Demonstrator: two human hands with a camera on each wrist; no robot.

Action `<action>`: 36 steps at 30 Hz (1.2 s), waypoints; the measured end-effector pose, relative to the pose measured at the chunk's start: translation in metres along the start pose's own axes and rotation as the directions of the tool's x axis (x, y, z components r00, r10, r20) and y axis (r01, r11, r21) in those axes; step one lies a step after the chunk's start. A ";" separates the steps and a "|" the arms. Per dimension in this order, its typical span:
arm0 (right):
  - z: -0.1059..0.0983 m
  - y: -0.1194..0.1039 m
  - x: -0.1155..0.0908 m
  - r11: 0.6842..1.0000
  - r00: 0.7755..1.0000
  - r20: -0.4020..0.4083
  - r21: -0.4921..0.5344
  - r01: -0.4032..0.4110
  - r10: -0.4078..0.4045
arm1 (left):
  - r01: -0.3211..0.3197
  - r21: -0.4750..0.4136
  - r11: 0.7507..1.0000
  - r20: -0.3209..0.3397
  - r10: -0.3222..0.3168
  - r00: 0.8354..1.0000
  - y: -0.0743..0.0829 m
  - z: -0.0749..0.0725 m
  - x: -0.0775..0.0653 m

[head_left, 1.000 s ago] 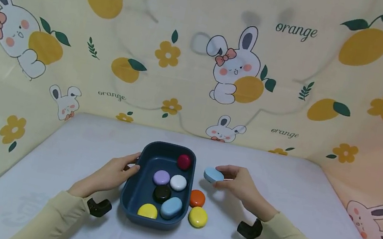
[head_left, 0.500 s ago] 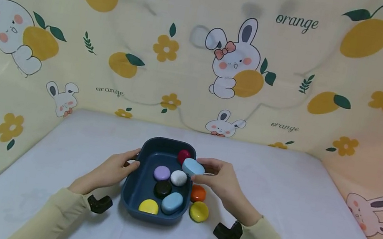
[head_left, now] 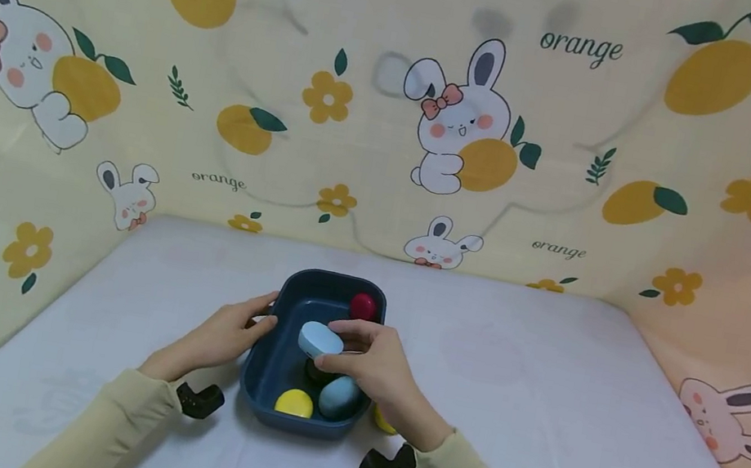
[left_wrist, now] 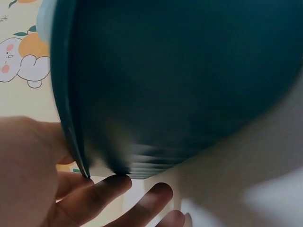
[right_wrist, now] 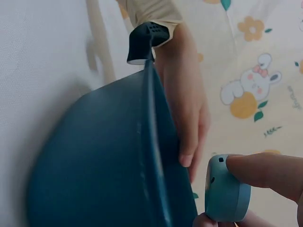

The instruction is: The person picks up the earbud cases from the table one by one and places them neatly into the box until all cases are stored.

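The left hand [head_left: 219, 342] holds the left edge of a dark blue rounded box [head_left: 295, 424]; in the left wrist view its fingers [left_wrist: 102, 191] lie along the outer wall by the rim. Over the middle of the box, the right hand [head_left: 379, 367] pinches a light blue rounded disc [head_left: 316, 339] between thumb and fingers. Small dark holes show on that disc's edge in the right wrist view. In the box lie a red piece [head_left: 363, 306], a black piece [head_left: 315, 374], a blue oval piece [head_left: 338, 399] and a yellow piece [head_left: 295, 403]. The white and lilac pieces are hidden.
Beside the box's right wall, a yellow round piece [head_left: 384, 423] sits on the white-covered table [head_left: 513, 390], partly behind the right hand; the orange piece there is hidden. A bunny-and-orange printed curtain [head_left: 354, 7] stands behind and at the sides.
The right hand has carried the light blue disc leftward from beside the box, across its right rim, to over its middle. The left hand stays at the box's left edge.
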State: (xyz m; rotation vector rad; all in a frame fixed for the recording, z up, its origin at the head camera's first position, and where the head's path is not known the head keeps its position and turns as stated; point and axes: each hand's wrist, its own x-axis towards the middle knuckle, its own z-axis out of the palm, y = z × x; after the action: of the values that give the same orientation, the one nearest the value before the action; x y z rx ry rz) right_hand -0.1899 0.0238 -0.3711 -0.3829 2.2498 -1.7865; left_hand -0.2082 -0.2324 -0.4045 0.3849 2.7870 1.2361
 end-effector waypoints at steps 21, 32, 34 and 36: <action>-0.063 -0.002 -0.026 0.999 0.988 -0.147 0.028 -0.043 0.046 | 0.023 0.017 1.000 0.019 -0.023 1.000 0.015 0.003 -0.003; -0.097 0.010 -0.038 0.996 0.986 -0.137 -0.001 -0.094 0.093 | 0.048 -0.027 0.998 -0.025 -0.049 0.998 0.021 0.006 -0.027; -0.098 0.011 -0.039 0.995 0.990 -0.108 -0.015 -0.097 0.095 | 0.049 -0.034 0.998 -0.048 -0.050 0.998 0.021 0.007 -0.031; -0.099 0.013 -0.039 0.994 0.991 -0.088 -0.043 -0.102 0.098 | 0.050 -0.043 0.998 -0.066 -0.053 0.996 0.021 0.009 -0.035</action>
State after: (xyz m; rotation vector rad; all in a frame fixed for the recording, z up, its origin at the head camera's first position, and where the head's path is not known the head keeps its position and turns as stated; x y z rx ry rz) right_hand -0.1885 0.1303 -0.3604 -0.2021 2.3289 -1.7325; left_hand -0.1688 -0.2207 -0.3965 0.2716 2.8025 1.3170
